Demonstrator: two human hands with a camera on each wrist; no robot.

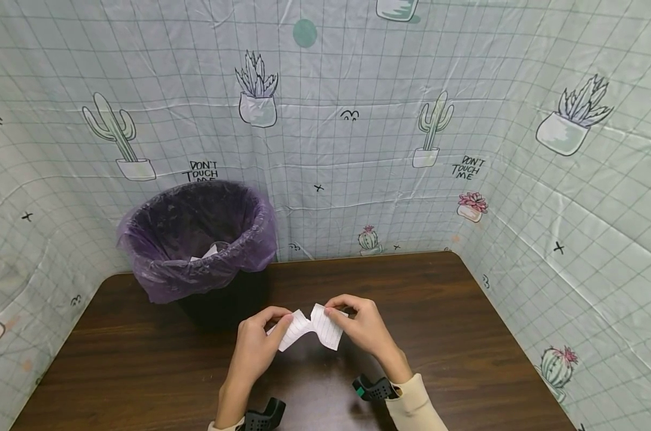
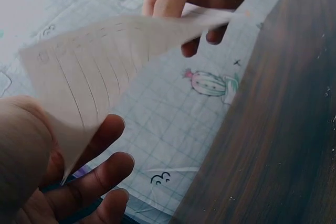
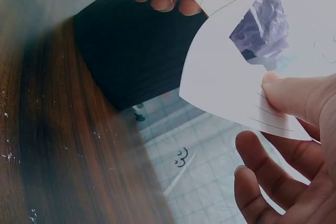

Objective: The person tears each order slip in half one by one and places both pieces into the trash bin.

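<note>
A small lined sheet of paper [image 1: 328, 329] is stretched between both hands above the table. From its upper edge a tear runs down the middle, and a narrow strip still joins the two halves. My left hand [image 1: 255, 344] pinches the left end between thumb and fingers. At the right end, my right hand [image 1: 364, 326] grips the paper with its thumb on top, the lower fingers loosely bent beneath, as the right wrist view shows. Printed lines cross the paper [image 2: 89, 72] in the left wrist view, where it bends and twists.
Behind the left hand stands a black bin [image 1: 223, 302] lined with a purple plastic bag [image 1: 185, 278]. White paper scraps [image 1: 209, 251] lie inside it. The dark wooden table [image 1: 411, 299] is bordered by a cactus-print curtain [image 1: 325, 149] at the back and sides.
</note>
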